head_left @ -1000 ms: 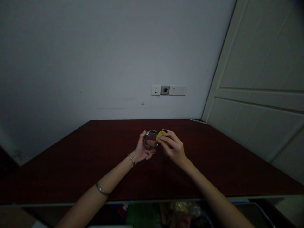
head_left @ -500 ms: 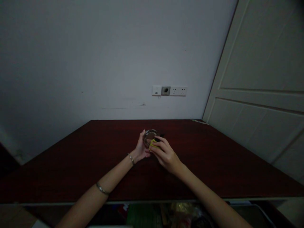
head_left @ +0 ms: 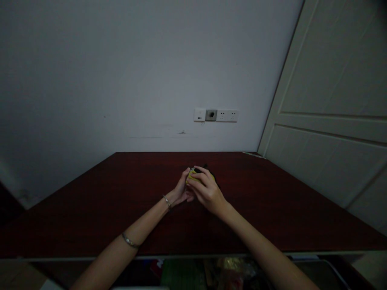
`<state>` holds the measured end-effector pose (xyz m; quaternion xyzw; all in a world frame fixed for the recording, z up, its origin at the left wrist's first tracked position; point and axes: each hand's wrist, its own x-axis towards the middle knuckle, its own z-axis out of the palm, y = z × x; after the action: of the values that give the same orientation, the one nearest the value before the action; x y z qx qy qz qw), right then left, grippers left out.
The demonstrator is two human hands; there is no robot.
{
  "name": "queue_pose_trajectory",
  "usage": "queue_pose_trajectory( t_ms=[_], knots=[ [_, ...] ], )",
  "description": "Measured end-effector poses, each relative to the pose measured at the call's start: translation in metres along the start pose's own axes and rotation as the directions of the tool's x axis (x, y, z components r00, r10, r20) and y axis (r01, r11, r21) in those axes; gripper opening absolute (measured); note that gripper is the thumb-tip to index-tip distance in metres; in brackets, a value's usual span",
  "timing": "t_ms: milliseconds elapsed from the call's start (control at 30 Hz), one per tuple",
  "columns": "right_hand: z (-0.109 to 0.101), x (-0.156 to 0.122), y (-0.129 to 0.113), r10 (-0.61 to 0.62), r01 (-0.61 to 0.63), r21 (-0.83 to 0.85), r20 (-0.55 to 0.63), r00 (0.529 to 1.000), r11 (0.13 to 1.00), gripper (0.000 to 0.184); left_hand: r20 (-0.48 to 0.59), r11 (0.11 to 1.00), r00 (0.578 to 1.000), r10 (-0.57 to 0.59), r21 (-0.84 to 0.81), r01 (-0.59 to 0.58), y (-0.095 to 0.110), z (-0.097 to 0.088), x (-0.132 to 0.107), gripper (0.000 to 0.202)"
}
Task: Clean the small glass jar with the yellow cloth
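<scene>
Near the middle of the tabletop, my left hand [head_left: 182, 190] is closed around the side of a small round clear glass vessel, which is almost wholly hidden now. A yellow and black piece that looks like cloth [head_left: 190, 176] covers the vessel's opening. My right hand [head_left: 211, 194] grips this piece from above, fingers bent over it. Some yellow also shows past the right hand's knuckles. Both hands are close together, their fingers nearly meeting at the glass.
The dark red table [head_left: 121, 193] reaches back to a pale wall [head_left: 121, 72] with a row of sockets [head_left: 222, 115]. A white panelled door [head_left: 332, 100] stands at the right. Below the front edge is an open space holding a green item [head_left: 183, 276] and plastic packaging [head_left: 232, 266].
My right hand has moved slightly up and left with the yellow and black cloth, onto the glass vessel. The round rim that showed before is now covered.
</scene>
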<state>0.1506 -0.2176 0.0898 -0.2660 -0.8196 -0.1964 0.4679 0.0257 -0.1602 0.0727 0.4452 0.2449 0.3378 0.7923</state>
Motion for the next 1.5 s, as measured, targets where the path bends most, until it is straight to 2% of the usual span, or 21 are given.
queue_pose_trajectory(
  t_ms=[167, 433, 633, 933, 1067, 1233, 1333, 1500],
  knots=[
    [0.001, 0.007, 0.006, 0.049, -0.048, 0.004, -0.066, 0.997, 0.999, 0.026, 0.025, 1.0, 1.0, 0.004, -0.006, -0.004, -0.001, -0.004, 0.003, 0.054],
    [-0.008, 0.008, 0.017, 0.067, -0.069, -0.026, -0.099, 0.993, 0.997, 0.03, 0.106, 0.999, 0.994, 0.033, -0.043, -0.028, 0.005, -0.007, -0.002, 0.06],
    [-0.012, -0.003, 0.012, 0.088, -0.093, -0.081, -0.06, 0.994, 0.992, 0.029, 0.118, 0.994, 0.993, -0.007, -0.108, 0.02, 0.01, -0.008, 0.0, 0.07],
    [0.0, -0.014, 0.009, 0.044, -0.044, -0.087, 0.0, 0.999, 0.995, 0.025, -0.005, 0.983, 0.999, -0.041, -0.181, 0.04, -0.001, -0.013, 0.012, 0.059],
    [-0.002, -0.011, 0.013, -0.026, 0.027, -0.134, 0.014, 1.0, 0.991, 0.025, 0.0, 0.979, 0.996, -0.092, -0.18, 0.091, -0.003, -0.013, 0.013, 0.056],
    [-0.005, -0.014, 0.014, -0.116, 0.123, -0.086, 0.083, 0.99, 0.989, 0.039, 0.033, 0.967, 0.991, -0.132, -0.217, 0.136, -0.003, -0.012, 0.012, 0.057],
    [-0.005, -0.017, 0.012, -0.124, 0.132, -0.094, 0.083, 0.989, 0.987, 0.042, 0.032, 0.957, 0.992, -0.122, -0.262, 0.126, -0.002, -0.011, 0.012, 0.056],
    [-0.005, -0.019, 0.011, -0.083, 0.089, -0.147, 0.043, 0.996, 0.985, 0.032, 0.079, 0.951, 0.989, -0.127, -0.273, 0.144, -0.001, -0.012, 0.012, 0.058]
  ],
)
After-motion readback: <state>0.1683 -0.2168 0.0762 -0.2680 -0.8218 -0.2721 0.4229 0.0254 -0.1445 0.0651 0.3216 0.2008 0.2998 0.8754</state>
